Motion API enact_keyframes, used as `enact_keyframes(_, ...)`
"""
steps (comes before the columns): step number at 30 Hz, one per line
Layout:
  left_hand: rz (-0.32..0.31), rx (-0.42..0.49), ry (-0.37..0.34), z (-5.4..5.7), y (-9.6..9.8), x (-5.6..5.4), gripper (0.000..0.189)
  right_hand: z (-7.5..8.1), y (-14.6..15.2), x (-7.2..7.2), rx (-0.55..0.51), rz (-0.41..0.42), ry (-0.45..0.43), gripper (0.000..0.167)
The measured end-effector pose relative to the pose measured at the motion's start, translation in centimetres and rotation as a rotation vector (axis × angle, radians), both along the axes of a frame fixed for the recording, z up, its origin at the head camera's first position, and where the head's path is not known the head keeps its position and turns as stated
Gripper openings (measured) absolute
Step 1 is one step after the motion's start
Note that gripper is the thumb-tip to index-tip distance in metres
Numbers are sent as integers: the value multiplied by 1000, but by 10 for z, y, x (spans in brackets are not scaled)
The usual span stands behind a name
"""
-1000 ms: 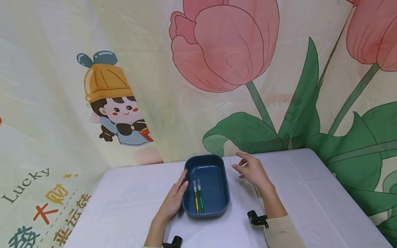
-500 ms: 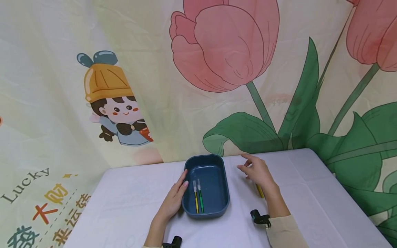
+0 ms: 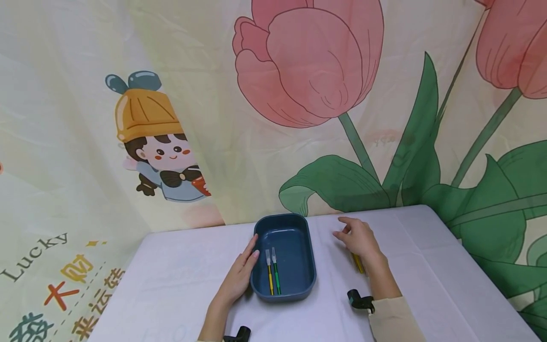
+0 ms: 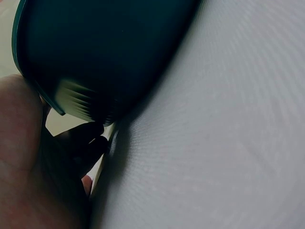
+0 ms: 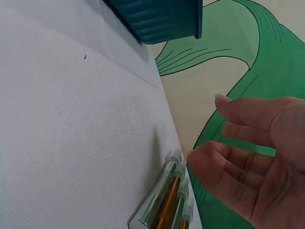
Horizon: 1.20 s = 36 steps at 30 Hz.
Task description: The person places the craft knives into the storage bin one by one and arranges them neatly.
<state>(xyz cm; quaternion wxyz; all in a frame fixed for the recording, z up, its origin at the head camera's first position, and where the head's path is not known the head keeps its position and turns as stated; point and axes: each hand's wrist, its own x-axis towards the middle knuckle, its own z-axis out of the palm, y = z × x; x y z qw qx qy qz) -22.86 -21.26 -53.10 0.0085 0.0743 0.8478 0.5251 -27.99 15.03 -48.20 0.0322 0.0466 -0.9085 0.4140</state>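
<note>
A dark blue rectangular tray [image 3: 295, 254] stands on the table, a yellow pen [image 3: 271, 280] and a green pen [image 3: 277, 280] lying side by side in it, with pale clear caps. My left hand [image 3: 239, 275] rests against the tray's left side, fingers mostly straight; the left wrist view shows fingertips [image 4: 97, 136] beside its outer wall. To the right of the tray, my right hand [image 3: 361, 241] hovers with loosely bent fingers and nothing in them. Several clear-capped pens [image 5: 167, 198] lie close together below that hand, largely hidden by it in the head view.
A white cloth covers the table [image 3: 183, 270]. Behind it hangs a printed backdrop [image 3: 205, 95] with tulips and a cartoon figure, right at the table's far edge. A black wrist camera [image 3: 361, 301] sits on the right forearm, another [image 3: 239, 335] on the left.
My right hand has shifted right and slightly nearer, away from the tray. Yellow pen bodies now show beside its wrist. The left hand, the tray and its two pens look unchanged.
</note>
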Motion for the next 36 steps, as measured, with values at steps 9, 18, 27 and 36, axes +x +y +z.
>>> enact_keyframes(9,1,-4,-11,1,0,1,56,-5,2,-1,70,-26,15,50)
enact_keyframes(18,3,1,-4,2,1,2,56,-11,3,-2,127,-54,10,45)
enact_keyframes(27,-11,-41,61,0,0,-1,56,-12,-1,-1,151,-67,-35,43)
enact_keyframes(36,-10,-21,31,1,-1,0,56,-11,-6,1,177,-39,-60,36)
